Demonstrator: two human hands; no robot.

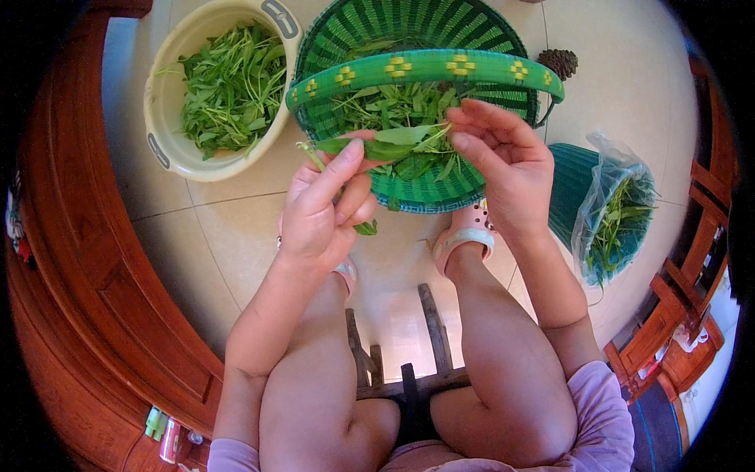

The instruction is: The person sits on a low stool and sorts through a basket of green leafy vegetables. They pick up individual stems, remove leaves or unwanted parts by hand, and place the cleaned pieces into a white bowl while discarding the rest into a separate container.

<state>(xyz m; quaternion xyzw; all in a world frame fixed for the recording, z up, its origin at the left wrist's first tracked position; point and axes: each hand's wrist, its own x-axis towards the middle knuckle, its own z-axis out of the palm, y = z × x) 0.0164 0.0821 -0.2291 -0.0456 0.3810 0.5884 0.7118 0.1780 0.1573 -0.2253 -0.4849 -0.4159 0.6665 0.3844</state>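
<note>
My left hand [324, 206] is closed around a leafy green stem [401, 141], whose cut end pokes out beside the thumb and whose leaves stretch to the right. At the stem's other end, the thumb and fingers of my right hand [501, 159] pinch the tip. Both hands are above the near part of a green woven basket [436, 197] with a yellow-patterned handle [430, 64]. Loose leafy greens [407, 106] lie in the basket, partly hidden by the hands and handle. A cream plastic basin [159, 112] at the upper left holds a heap of similar greens [236, 94].
At the right, a teal bin [572, 189] lined with a clear plastic bag [590, 194] contains stems and leaves. A pine cone [557, 64] lies on the tiled floor [236, 218]. Reddish wooden furniture [118, 277] curves along the left. My feet, in pink clogs [466, 236], are beneath the hands.
</note>
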